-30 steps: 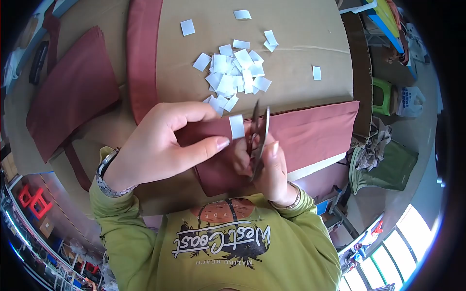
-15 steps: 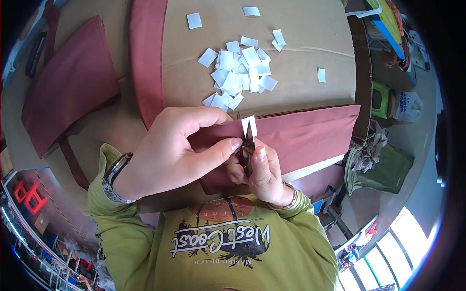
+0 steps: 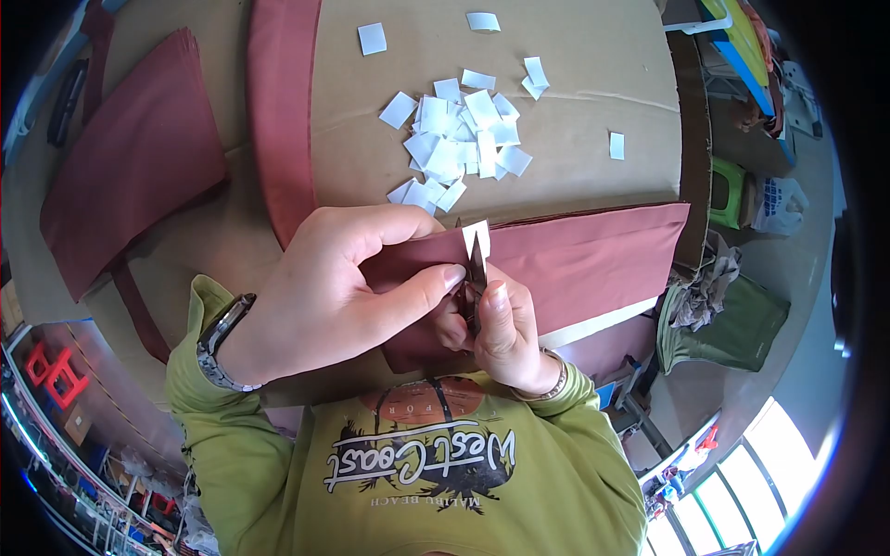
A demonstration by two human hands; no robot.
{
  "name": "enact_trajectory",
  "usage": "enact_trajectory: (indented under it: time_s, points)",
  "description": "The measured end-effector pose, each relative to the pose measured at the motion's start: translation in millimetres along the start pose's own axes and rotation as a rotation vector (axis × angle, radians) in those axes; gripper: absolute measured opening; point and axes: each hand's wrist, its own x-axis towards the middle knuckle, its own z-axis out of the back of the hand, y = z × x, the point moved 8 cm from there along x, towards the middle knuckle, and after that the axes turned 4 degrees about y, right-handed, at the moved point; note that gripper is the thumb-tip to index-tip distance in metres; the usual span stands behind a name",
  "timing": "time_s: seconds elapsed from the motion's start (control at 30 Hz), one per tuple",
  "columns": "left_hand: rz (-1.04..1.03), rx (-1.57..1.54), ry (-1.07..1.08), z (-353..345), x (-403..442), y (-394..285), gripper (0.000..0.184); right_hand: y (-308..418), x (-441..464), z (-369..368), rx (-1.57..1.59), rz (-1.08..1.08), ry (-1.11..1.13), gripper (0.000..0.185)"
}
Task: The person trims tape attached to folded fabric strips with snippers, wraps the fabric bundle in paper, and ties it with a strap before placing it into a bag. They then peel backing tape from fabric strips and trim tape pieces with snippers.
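Observation:
My left hand (image 3: pixel 371 269) pinches the upper edge of a folded reddish-brown fabric piece (image 3: pixel 593 264), thumb in front and fingers behind. Small scissors (image 3: pixel 478 264) sit in my right hand (image 3: pixel 505 338), their blades pointing up and lying either side of the fabric's edge. A white paper piece (image 3: pixel 475 236) stands at that edge, right where the blades are. Most of the scissor handles are hidden by my right fingers. Above my hands, a loose pile of small white paper pieces (image 3: pixel 445 134) is spread on the cardboard-covered table (image 3: pixel 593 56).
A long reddish-brown fabric strip (image 3: pixel 283 111) runs up the table left of the papers. Further left lies a stack of the same fabric (image 3: pixel 139 157), near a dark pen-like object (image 3: pixel 69 102). A green stool (image 3: pixel 728 190) and a green chair (image 3: pixel 732 320) stand to the right.
Almost nothing differs. The hands, scissors and fabric keep their places, and the whole view has shifted very slightly.

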Motion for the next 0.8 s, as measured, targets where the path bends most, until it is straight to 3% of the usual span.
enact_trajectory:
  time_s: [0.6,0.73,0.8]
  points:
    - [0.058,0.162,0.041,9,-3,-4,0.014,2,5,0,0.035,-0.043,-0.04,0.027]
    - [-0.242,0.571,-0.08,1,-12,-37,0.017,27,3,-1,-0.117,0.178,-0.196,0.021]
    - [-0.203,0.667,-0.125,-4,-18,-42,0.025,34,-3,-5,-0.222,0.222,-0.158,0.019]
